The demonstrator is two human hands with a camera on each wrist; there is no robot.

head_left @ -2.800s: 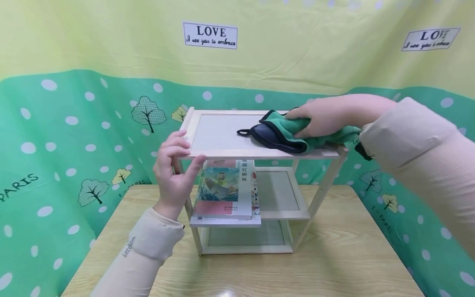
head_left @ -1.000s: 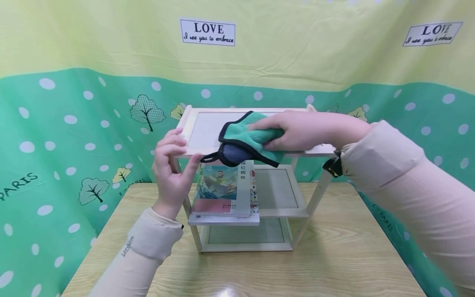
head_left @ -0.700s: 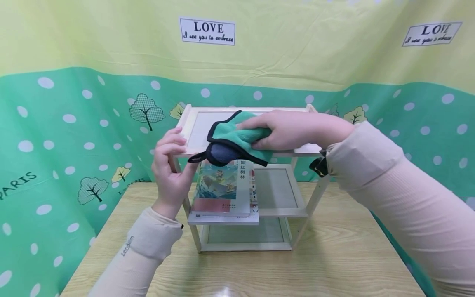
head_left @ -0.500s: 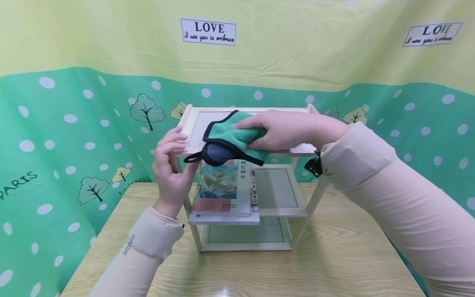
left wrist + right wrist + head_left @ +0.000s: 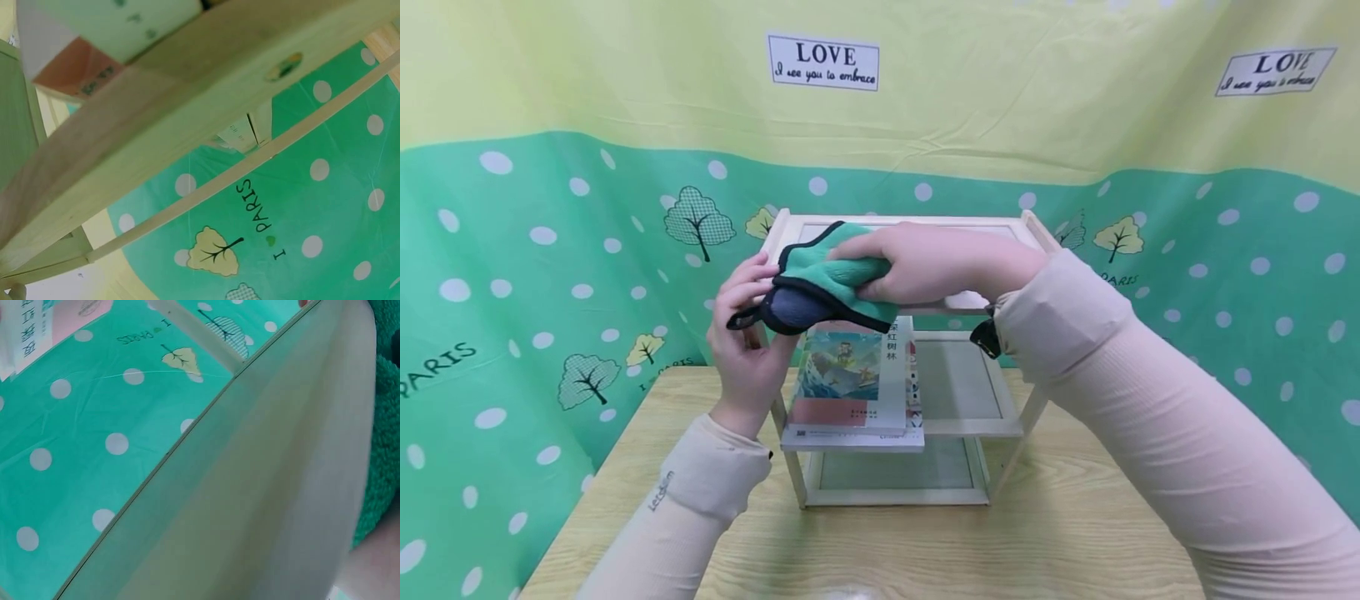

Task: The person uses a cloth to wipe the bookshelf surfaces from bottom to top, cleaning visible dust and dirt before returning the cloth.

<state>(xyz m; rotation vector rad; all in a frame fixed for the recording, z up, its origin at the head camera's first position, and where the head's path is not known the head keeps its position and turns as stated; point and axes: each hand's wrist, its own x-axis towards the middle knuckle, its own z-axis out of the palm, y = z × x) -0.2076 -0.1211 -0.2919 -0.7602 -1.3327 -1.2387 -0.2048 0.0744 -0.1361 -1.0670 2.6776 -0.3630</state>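
A cream wooden shelf rack (image 5: 992, 428) with three levels stands on the table. My left hand (image 5: 747, 375) grips the left end of its top board (image 5: 1011, 223), fingers over the top and thumb at the front edge. Bunched in my right hand (image 5: 925, 265) is a green cloth (image 5: 820, 265) with black edging, a dark blue corner and a hanging loop. The cloth lies over the left part of the top board, its loop overlapping my left hand. In the right wrist view, green cloth pile (image 5: 382, 450) shows beside the board's blurred edge (image 5: 300, 475).
On the middle level, books (image 5: 842, 367) are stacked at the left, jutting over the front edge. The bottom level (image 5: 895, 467) sits close above the wood-grain table (image 5: 880, 554). A green and yellow patterned curtain (image 5: 625, 208) hangs behind and at both sides.
My right hand has carried the cloth leftward along the top board, from its right side to the left end. My left hand has kept its hold at the left corner.
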